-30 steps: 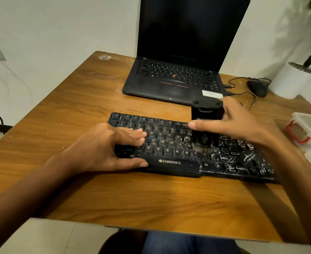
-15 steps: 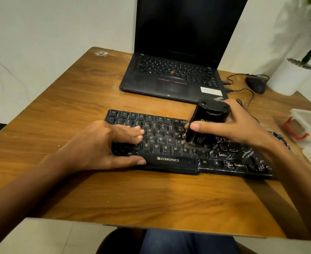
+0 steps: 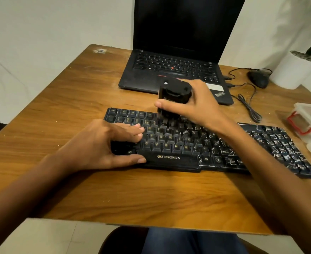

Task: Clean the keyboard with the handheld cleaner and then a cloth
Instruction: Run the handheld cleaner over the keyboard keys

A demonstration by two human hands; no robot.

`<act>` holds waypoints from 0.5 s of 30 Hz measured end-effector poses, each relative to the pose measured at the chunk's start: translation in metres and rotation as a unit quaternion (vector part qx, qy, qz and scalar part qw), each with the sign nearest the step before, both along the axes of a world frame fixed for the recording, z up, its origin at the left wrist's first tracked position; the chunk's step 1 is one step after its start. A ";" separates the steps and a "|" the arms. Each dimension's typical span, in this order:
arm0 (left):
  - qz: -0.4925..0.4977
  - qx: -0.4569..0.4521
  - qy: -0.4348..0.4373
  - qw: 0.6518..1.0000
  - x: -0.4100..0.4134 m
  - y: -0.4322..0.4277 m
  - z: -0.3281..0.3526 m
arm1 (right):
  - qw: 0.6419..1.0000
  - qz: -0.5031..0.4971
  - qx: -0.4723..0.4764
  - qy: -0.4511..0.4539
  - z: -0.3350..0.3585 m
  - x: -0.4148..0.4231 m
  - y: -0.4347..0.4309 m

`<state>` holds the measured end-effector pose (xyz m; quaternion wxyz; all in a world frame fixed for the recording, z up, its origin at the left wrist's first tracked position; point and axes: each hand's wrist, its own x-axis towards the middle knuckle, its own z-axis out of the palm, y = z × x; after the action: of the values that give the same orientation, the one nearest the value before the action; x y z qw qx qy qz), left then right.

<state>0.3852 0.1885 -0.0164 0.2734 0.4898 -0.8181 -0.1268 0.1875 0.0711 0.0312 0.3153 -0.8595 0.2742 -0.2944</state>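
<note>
A black keyboard [image 3: 251,149] lies across the wooden table [image 3: 63,99], its right half streaked with white dust. My right hand [image 3: 196,105] grips a black handheld cleaner [image 3: 174,92], held upright with its lower end down on the upper key rows left of the middle. My left hand [image 3: 99,145] rests on the keyboard's left end, fingers lying over the keys and the thumb along the front edge by the space bar. No cloth is in view.
An open black laptop [image 3: 169,70] stands behind the keyboard. A black mouse [image 3: 258,79] with a coiled cable sits at the back right, beside a white plant pot [image 3: 294,72]. Clear plastic containers [image 3: 308,120] stand at the right edge.
My right hand has slid the cleaner leftward and toward the upper rows of the keyboard. The left hand stays on the keyboard's left end.
</note>
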 end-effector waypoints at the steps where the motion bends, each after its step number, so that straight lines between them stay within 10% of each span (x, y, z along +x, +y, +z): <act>1: 0.000 0.000 0.002 1.000 0.000 0.000 0.000 | 1.000 0.006 0.009 -0.006 0.001 0.001 0.000; 15: 0.003 0.010 0.000 1.000 0.001 0.000 0.001 | 0.997 -0.063 -0.001 0.054 0.004 -0.036 -0.004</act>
<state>0.3862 0.1886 -0.0153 0.2687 0.4947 -0.8154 -0.1346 0.1515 0.0668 0.0356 0.2795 -0.8557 0.3443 -0.2669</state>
